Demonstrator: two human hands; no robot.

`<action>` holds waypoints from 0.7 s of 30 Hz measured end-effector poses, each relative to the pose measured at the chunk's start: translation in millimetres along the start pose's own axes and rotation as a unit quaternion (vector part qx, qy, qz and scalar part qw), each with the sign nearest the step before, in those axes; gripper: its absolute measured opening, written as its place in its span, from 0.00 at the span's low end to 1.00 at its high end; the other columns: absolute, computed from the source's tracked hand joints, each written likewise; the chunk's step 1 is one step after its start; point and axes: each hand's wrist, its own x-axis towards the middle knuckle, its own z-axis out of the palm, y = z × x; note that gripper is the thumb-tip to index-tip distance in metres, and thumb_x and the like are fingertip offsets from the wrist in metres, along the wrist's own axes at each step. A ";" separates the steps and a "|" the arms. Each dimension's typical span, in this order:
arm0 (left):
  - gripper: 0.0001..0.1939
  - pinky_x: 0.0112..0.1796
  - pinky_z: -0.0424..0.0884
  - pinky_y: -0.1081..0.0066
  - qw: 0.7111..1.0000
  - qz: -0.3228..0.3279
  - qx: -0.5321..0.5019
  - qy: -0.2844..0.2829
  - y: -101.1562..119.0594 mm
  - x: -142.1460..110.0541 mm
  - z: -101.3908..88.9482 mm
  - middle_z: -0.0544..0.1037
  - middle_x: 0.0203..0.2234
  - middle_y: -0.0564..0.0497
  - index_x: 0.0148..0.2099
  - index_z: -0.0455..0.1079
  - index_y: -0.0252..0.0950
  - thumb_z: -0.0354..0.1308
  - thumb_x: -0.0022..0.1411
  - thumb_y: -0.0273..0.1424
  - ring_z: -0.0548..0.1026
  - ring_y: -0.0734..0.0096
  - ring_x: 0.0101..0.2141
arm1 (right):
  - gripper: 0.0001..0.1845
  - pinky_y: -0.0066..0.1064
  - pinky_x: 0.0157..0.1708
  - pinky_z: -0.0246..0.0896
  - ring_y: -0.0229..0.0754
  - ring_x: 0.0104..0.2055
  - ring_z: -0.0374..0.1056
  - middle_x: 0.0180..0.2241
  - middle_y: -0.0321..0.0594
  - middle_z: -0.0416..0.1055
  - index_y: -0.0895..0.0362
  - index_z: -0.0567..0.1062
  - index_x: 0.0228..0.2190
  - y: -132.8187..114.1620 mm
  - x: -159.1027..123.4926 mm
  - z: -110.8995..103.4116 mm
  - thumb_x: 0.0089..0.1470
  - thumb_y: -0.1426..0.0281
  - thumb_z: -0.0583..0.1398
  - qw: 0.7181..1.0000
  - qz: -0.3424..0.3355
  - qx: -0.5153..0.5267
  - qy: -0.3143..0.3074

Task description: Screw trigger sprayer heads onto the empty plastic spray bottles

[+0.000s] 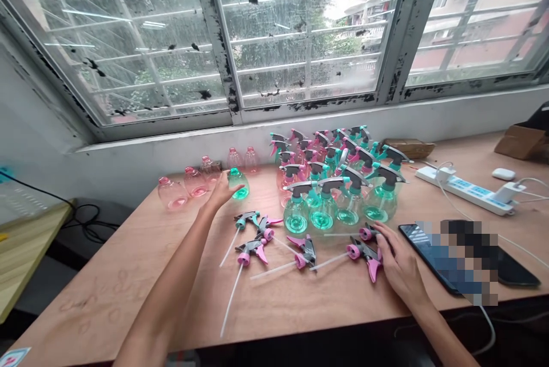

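My left hand reaches across the table to a clear green bottle without a spray head. Its thumb lies across the bottle's front and the other fingers are at its left side, partly hidden. My right hand is closed over a grey and pink trigger spray head, whose back end the fingers cover. Just below it, touching or close to the thumb, lies another pink spray head with a white tube. Several more loose spray heads lie between my hands, one with a teal collar.
Open pink bottles stand along the wall at the left. Many green and pink bottles with spray heads form a block at the centre back. To the right are two phones, a power strip, cables and a white earbud case.
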 end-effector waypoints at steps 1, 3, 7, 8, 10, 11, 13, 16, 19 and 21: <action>0.18 0.48 0.77 0.52 1.000 -0.001 -0.015 -0.008 1.6 -9.3 -2.8 0.75 0.55 0.44 0.58 0.69 0.35 0.60 0.69 0.34 0.78 0.57 0.49 | 0.19 0.61 0.61 0.59 0.60 0.61 0.67 0.57 0.53 0.73 0.54 0.74 0.52 -1.5 -0.7 -0.7 0.69 0.61 0.51 1.000 0.001 -0.002 0.014; 0.18 0.49 0.76 0.51 0.999 -0.010 -0.044 -0.015 6.2 -27.9 -10.0 0.75 0.55 0.43 0.59 0.69 0.35 0.60 0.69 0.34 0.77 0.56 0.50 | 0.17 0.61 0.60 0.59 0.61 0.60 0.66 0.55 0.53 0.74 0.54 0.74 0.50 -10.6 -4.6 0.5 0.68 0.61 0.53 0.999 -0.023 -0.013 0.044; 0.21 0.52 0.74 0.48 0.994 -0.051 -0.099 0.010 22.9 -63.4 -36.7 0.74 0.57 0.42 0.60 0.67 0.36 0.62 0.68 0.34 0.76 0.53 0.53 | 0.15 0.58 0.57 0.65 0.58 0.57 0.69 0.53 0.50 0.73 0.51 0.71 0.53 -63.1 -17.2 16.1 0.67 0.68 0.56 0.985 -0.174 -0.001 0.007; 0.24 0.53 0.73 0.48 0.991 -0.065 -0.113 0.021 29.4 -73.1 -46.5 0.73 0.58 0.42 0.62 0.66 0.36 0.63 0.67 0.35 0.75 0.52 0.54 | 0.17 0.56 0.56 0.67 0.57 0.57 0.69 0.54 0.49 0.73 0.50 0.69 0.56 -83.1 -18.4 22.8 0.68 0.71 0.55 0.973 -0.224 0.014 -0.053; 0.34 0.56 0.72 0.50 0.985 -0.091 -0.139 0.037 45.4 -95.1 -68.4 0.75 0.57 0.40 0.66 0.61 0.36 0.67 0.61 0.37 0.76 0.50 0.55 | 0.20 0.53 0.59 0.66 0.54 0.61 0.66 0.56 0.48 0.72 0.49 0.66 0.59 -127.2 -14.3 40.5 0.69 0.73 0.54 0.950 -0.272 0.003 -0.156; 0.35 0.58 0.71 0.52 0.982 -0.100 -0.151 0.044 54.5 -107.4 -79.7 0.74 0.59 0.41 0.67 0.60 0.38 0.66 0.61 0.38 0.75 0.50 0.56 | 0.20 0.51 0.60 0.65 0.53 0.62 0.64 0.58 0.48 0.71 0.50 0.65 0.60 -149.4 -8.4 52.1 0.69 0.74 0.53 0.937 -0.282 -0.018 -0.208; 0.34 0.58 0.71 0.55 0.977 -0.116 -0.173 0.053 72.9 -134.0 -100.8 0.71 0.62 0.44 0.68 0.58 0.43 0.63 0.63 0.41 0.73 0.50 0.59 | 0.19 0.48 0.62 0.64 0.52 0.65 0.61 0.62 0.51 0.68 0.55 0.65 0.60 -189.1 10.1 81.7 0.70 0.72 0.52 0.890 -0.321 -0.108 -0.306; 0.33 0.56 0.74 0.55 0.969 -0.138 -0.199 0.046 95.0 -174.0 -125.4 0.74 0.60 0.45 0.67 0.61 0.45 0.61 0.63 0.47 0.74 0.49 0.58 | 0.15 0.47 0.55 0.69 0.53 0.57 0.69 0.56 0.51 0.73 0.58 0.72 0.54 -227.8 43.9 138.7 0.66 0.72 0.59 0.850 -0.339 -0.166 -0.367; 0.41 0.58 0.71 0.52 0.958 -0.162 -0.236 0.015 104.8 -213.0 -138.2 0.73 0.61 0.44 0.67 0.62 0.47 0.67 0.54 0.50 0.72 0.43 0.60 | 0.17 0.48 0.46 0.74 0.51 0.49 0.74 0.54 0.46 0.73 0.56 0.73 0.54 -242.3 66.5 192.0 0.65 0.66 0.63 0.818 -0.333 -0.228 -0.410; 0.46 0.57 0.73 0.51 0.944 -0.170 -0.282 -0.010 105.5 -240.8 -138.3 0.70 0.64 0.44 0.69 0.59 0.50 0.70 0.50 0.50 0.70 0.40 0.61 | 0.17 0.48 0.46 0.74 0.51 0.49 0.75 0.54 0.45 0.73 0.56 0.73 0.54 -244.5 71.7 214.8 0.65 0.66 0.63 0.806 -0.328 -0.254 -0.423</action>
